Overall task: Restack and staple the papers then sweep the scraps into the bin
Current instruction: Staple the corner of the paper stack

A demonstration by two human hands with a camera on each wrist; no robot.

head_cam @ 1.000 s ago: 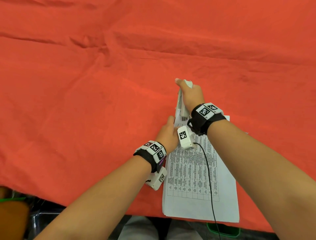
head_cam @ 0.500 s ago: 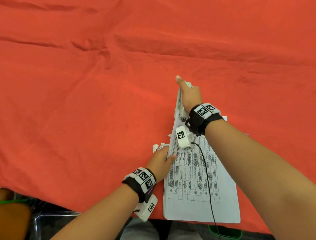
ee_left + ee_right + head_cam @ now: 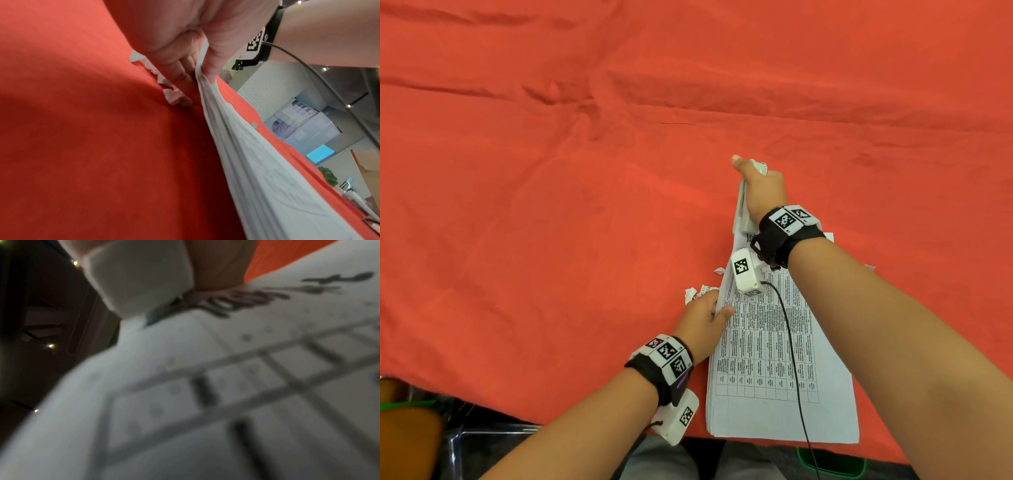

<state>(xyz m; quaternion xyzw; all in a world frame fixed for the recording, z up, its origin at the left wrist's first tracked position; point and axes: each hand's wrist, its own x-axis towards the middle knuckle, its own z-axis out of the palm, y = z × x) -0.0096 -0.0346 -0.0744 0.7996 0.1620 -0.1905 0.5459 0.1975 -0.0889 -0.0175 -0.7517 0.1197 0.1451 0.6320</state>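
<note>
A stack of printed white papers (image 3: 774, 363) lies on the red cloth near the table's front edge. My right hand (image 3: 760, 192) grips a white stapler (image 3: 743, 205) set over the stack's far left corner; the same stapler (image 3: 139, 277) fills the top of the right wrist view above the papers (image 3: 205, 402). My left hand (image 3: 705, 315) pinches the stack's left edge, thumb on top; the left wrist view shows the left hand (image 3: 195, 71) lifting the papers' edge (image 3: 236, 138). Small white paper scraps (image 3: 697, 291) lie beside the left fingers, and these scraps (image 3: 172, 95) also show on the cloth.
The wrinkled red tablecloth (image 3: 551, 205) stretches far to the left and back. A clear bin (image 3: 482, 445) sits below the table's front edge at the lower left. A green object (image 3: 832, 462) shows under the edge at the right. One scrap (image 3: 869, 268) lies right of the stack.
My left hand slid back along the stack's left edge, away from the stapler toward me, uncovering the scraps, and now pinches the edge. The right hand stays on the stapler.
</note>
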